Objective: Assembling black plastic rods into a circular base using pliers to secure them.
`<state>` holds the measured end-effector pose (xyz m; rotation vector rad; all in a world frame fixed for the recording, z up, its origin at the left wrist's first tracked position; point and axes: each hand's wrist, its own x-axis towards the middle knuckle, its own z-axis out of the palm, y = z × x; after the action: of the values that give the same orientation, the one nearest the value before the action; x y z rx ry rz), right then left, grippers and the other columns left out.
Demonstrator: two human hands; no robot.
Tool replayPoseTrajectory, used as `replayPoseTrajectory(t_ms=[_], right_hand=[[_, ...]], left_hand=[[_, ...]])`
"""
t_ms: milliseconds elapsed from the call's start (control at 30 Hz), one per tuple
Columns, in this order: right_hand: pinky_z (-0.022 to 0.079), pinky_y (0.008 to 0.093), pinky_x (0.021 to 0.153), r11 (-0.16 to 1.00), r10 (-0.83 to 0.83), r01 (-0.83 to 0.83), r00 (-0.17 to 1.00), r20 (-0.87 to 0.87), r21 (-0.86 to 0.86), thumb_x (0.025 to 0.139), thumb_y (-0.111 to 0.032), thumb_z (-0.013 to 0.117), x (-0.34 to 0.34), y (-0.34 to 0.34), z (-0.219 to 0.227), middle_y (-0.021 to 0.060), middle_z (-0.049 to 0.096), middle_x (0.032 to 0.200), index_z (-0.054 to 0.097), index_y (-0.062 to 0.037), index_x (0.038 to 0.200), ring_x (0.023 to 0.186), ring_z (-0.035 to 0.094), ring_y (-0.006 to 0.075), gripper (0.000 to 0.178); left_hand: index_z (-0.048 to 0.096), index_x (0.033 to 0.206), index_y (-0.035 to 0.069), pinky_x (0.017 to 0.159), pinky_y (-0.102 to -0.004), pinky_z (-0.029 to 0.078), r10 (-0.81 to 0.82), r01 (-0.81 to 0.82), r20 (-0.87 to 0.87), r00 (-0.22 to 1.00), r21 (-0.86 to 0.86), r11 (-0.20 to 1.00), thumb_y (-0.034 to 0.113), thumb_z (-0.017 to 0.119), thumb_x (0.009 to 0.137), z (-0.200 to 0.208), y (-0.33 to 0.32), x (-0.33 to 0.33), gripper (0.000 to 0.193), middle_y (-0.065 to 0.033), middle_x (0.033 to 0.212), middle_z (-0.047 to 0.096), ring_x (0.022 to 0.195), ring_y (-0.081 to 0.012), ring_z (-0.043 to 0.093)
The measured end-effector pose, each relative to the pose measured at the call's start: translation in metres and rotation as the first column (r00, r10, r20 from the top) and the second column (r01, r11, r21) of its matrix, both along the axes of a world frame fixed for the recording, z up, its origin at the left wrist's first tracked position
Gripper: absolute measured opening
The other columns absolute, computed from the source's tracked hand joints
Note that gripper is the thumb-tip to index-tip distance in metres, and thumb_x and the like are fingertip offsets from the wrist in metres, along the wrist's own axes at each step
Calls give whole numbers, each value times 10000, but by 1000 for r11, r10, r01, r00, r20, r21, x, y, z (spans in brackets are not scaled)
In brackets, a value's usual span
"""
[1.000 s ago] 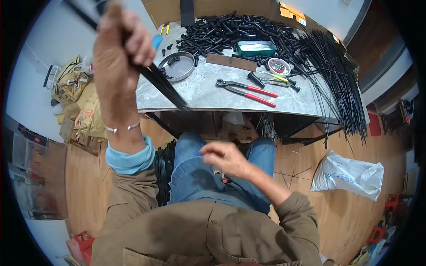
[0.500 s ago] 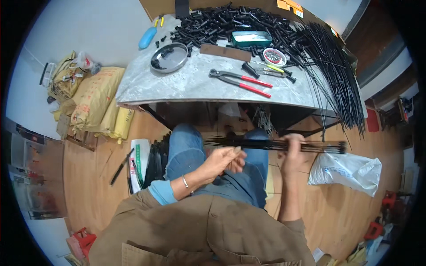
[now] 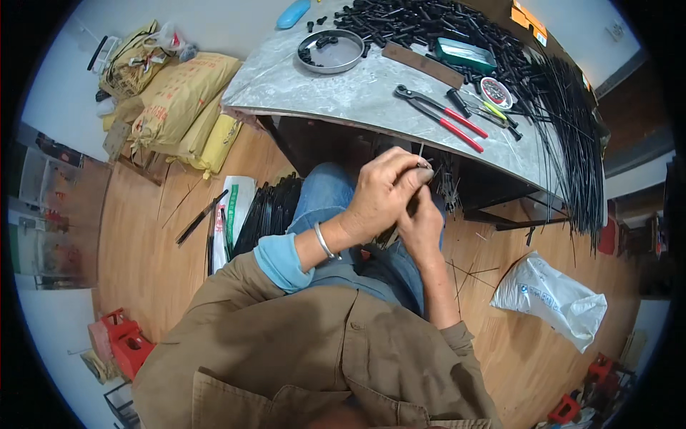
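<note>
Over my lap, in front of the table's near edge, both hands are closed close together. My left hand [image 3: 389, 189] is the upper one, its fingers curled and its thumb pressed across. Just below and to the right, my right hand [image 3: 421, 225] grips beneath it. Between them a dark bit of the bundle of thin black rods [image 3: 412, 206] shows; my fingers hide most of it. On the table, red-handled pincers [image 3: 443, 118] lie near the front edge. Thin black rods [image 3: 572, 150] hang in a thick sheaf over the table's right side.
Black bolt-like pieces [image 3: 429, 28] are heaped at the back of the table [image 3: 336, 93]. A round metal dish [image 3: 331, 51], a brown strip [image 3: 421, 64], a green tray [image 3: 464, 55] and a small white tub [image 3: 496, 93] lie before them. A white sack [image 3: 550, 300] lies right; stuffed sacks [image 3: 189, 100] left.
The bundle has swung from lying crosswise to mostly hidden in my hands. My right hand moved left and my left hand came up to meet it. The view has shifted and tilted.
</note>
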<state>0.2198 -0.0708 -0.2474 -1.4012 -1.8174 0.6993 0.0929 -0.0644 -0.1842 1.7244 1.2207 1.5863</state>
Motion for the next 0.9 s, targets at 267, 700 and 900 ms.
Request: replayPoseTrajectory(t_ms=[267, 700, 900], right_hand=[[368, 197, 570, 929, 101, -298, 777, -621, -221, 835, -129, 707, 12, 21, 30, -68, 515, 704, 583, -24, 790, 650, 442, 29, 169], [423, 192, 630, 946, 37, -253, 708, -706, -203, 805, -48, 713, -5, 10, 49, -21, 550, 792, 573, -41, 862, 714, 491, 38, 151], [476, 217, 674, 981, 186, -183, 817, -546, 61, 860, 6, 640, 6, 11, 61, 35, 608, 914, 609, -6, 1052, 768, 579, 95, 195]], left_hand=[[594, 936, -33, 694, -288, 439, -299, 279, -35, 954, -270, 922, 228, 547, 936, 4, 8, -33, 266, -78, 815, 548, 762, -162, 535], [573, 882, 69, 691, -213, 421, -362, 620, 619, 697, -267, 738, 358, 646, 891, -10, 11, -37, 298, 29, 806, 538, 750, -57, 492], [608, 880, 71, 704, -209, 407, -387, 654, 647, 657, -235, 719, 390, 664, 858, -7, 12, -37, 325, 36, 818, 543, 773, -58, 487]])
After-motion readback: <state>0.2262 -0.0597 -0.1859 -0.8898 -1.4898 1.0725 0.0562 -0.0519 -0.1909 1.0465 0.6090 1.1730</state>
